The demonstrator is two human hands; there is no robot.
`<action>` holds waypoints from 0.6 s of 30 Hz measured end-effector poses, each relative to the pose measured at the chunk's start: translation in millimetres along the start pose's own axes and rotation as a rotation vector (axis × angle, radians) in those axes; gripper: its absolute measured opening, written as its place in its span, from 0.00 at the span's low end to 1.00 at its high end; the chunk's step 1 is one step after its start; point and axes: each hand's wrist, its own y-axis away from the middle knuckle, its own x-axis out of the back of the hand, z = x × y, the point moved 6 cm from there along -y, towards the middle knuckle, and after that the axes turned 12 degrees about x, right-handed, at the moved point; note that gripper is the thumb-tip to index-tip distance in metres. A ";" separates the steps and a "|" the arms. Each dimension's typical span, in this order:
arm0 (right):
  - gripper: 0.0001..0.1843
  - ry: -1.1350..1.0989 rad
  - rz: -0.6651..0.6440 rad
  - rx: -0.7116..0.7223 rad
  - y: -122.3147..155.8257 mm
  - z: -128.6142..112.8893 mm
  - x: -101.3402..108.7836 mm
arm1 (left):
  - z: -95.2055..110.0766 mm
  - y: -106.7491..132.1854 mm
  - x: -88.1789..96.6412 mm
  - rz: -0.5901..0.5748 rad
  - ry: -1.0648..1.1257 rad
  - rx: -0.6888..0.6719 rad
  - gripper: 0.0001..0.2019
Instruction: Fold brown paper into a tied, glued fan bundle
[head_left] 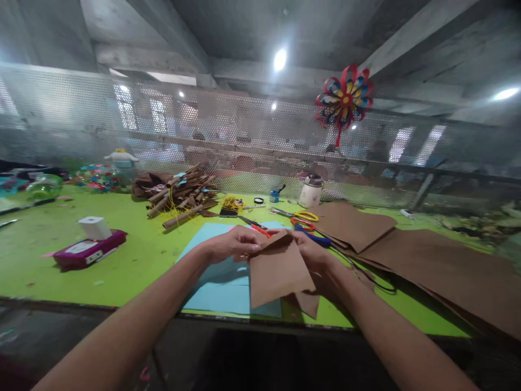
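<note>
A piece of brown kraft paper (280,271) hangs between my two hands, its top edge folded or curled over. My left hand (234,244) pinches the paper's upper left corner between thumb and fingers. At the upper right, my right hand (311,250) grips the same paper, its fingers partly hidden behind it. Light blue paper sheets (215,290) lie on the green table beneath. Just beyond my hands are scissors with yellow handles (305,216) and a tool with blue handles (319,239).
Large brown paper sheets (439,260) cover the table's right side. Rolled brown paper sticks (183,198) lie heaped at the back left. A purple pack (90,250) with a white box (95,228) sits left. A white jug (311,191) stands near the perforated metal screen (244,119).
</note>
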 end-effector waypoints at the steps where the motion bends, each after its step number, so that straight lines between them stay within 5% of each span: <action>1: 0.26 0.015 -0.052 0.012 0.9 -0.4 -7.1 | 2.3 1.3 -1.7 -0.025 -0.006 -0.010 0.16; 6: 0.17 0.092 -0.232 0.119 3.4 -5.3 -23.4 | 8.8 5.7 -7.4 -0.099 -0.055 0.036 0.16; 12: 0.14 0.142 -0.234 0.218 3.1 -16.1 -20.2 | 1.0 2.1 -5.8 -0.112 -0.090 0.036 0.15; 18: 0.15 0.257 -0.140 0.023 2.5 -6.6 -0.3 | -11.9 -4.4 9.9 0.101 0.161 0.050 0.17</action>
